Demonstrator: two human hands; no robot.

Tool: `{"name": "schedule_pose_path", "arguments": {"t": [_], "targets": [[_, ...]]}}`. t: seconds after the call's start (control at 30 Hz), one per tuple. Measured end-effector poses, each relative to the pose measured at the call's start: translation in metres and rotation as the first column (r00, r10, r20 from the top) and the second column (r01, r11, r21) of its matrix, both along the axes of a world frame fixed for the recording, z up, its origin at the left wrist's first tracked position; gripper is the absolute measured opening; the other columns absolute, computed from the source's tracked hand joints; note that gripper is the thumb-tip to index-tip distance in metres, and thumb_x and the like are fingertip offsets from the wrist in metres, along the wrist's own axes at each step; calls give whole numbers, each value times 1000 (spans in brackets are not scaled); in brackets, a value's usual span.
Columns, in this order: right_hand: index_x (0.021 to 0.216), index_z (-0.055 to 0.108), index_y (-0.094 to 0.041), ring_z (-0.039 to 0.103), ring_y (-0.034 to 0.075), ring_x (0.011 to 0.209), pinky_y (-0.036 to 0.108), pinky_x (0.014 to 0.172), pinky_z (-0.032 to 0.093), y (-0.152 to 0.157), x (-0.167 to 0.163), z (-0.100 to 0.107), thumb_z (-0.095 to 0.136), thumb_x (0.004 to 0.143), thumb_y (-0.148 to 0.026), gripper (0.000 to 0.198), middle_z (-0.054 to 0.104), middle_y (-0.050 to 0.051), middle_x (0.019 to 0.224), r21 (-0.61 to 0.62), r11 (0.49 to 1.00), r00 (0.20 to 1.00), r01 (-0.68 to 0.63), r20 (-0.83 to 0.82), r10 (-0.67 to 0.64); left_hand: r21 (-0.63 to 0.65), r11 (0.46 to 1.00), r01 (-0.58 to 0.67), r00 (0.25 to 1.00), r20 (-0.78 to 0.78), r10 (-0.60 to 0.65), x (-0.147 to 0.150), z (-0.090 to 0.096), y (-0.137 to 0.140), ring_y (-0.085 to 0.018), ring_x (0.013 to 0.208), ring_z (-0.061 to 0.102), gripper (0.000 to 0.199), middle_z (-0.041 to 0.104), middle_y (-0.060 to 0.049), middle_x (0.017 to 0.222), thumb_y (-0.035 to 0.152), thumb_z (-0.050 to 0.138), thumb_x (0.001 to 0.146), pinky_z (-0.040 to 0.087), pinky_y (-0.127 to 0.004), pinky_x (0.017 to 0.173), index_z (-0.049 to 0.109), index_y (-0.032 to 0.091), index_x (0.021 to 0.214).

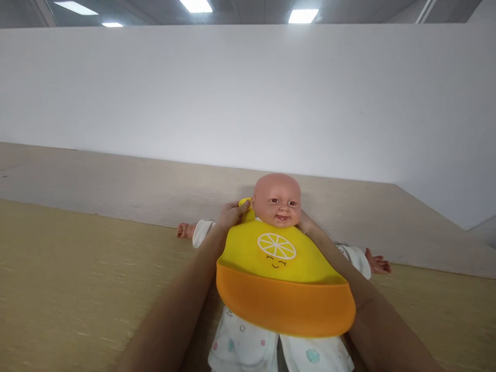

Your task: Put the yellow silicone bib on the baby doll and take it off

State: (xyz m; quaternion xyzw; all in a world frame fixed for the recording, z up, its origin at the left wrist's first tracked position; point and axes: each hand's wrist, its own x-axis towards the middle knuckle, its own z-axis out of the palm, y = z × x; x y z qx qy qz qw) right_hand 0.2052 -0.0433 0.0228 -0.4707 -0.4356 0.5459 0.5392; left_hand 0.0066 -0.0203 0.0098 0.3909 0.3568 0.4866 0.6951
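A baby doll [277, 194] with a bald head lies face up, arms spread wide, in white patterned clothes [248, 343]. Over its chest is a yellow bib [240, 248] with a lemon slice and smiling face printed on it and an orange pocket [287, 305] along the bottom. Beside the doll's head, my left hand [232, 214] pinches the bib's neck strap between thumb and fingers. On the other side of the neck, my right hand [307, 223] reaches in behind the doll's cheek, its fingers hidden by the head and bib.
The doll rests on a yellowish wooden surface [77, 279], with a paler strip [135, 181] behind its head. A white wall panel [232, 98] rises beyond. Ceiling lights [303, 16] show above the panel.
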Motion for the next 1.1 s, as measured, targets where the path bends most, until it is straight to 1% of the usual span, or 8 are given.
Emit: {"name": "schedule_pose_path", "arguments": {"t": [0.1,0.2,0.3,0.43,0.63,0.83,1.03,1.1], "targets": [[64,61,-17,59,21,68,33,63,48,0,1,-1,74,44,-33,29,68,8,70,-11,1000,1000,-6,-10,6,-3,998,69,997,36,-68,0,3,-1,-6,38,44,30,54,3,45,37,81,53,29,-20,39,62,14,61],[62,59,-18,58,21,68,32,61,48,2,2,-4,77,40,-39,35,67,7,70,-18,1000,1000,9,-6,-9,1,989,148,983,108,-147,1,2,0,-15,59,60,29,65,-2,63,34,78,56,45,-24,58,65,13,71],[61,59,-18,58,20,67,32,60,48,4,3,-6,77,37,-41,38,66,5,69,-19,999,999,37,-2,-37,7,967,256,941,226,-251,1,-2,4,-21,77,64,34,69,-6,77,30,77,57,48,-31,75,66,11,83],[60,59,-20,55,18,64,31,59,49,7,3,-9,76,37,-43,37,64,3,66,-1,998,998,66,0,-66,17,942,335,899,293,-325,0,-2,3,-26,90,64,39,70,-8,87,28,73,60,46,-35,85,65,10,94],[56,55,-21,55,18,64,32,59,49,11,4,-12,73,41,-43,32,65,4,68,-3,997,997,79,12,-79,23,945,327,898,304,-318,-1,7,-6,-27,93,64,31,71,-9,88,23,68,63,47,-36,86,66,10,92],[55,55,-23,55,19,65,33,60,50,9,3,-9,72,42,-41,28,66,3,69,18,997,996,79,26,-80,1,944,331,895,317,-314,-4,10,-8,-26,88,65,34,71,-9,86,24,68,64,48,-37,82,65,11,95],[54,54,-23,58,23,70,37,64,51,8,2,-7,72,43,-42,29,64,3,64,-3,997,996,79,52,-79,0,945,326,904,292,-312,-5,14,-11,-24,85,64,21,70,-8,80,25,68,62,48,-35,79,66,12,79],[52,52,-23,60,25,76,39,68,51,7,2,-6,71,46,-45,30,64,4,64,9,1000,997,30,69,-31,-9,946,324,915,258,-311,-5,15,-12,-23,83,64,21,69,-7,78,27,68,62,48,-34,77,65,13,77]]}}
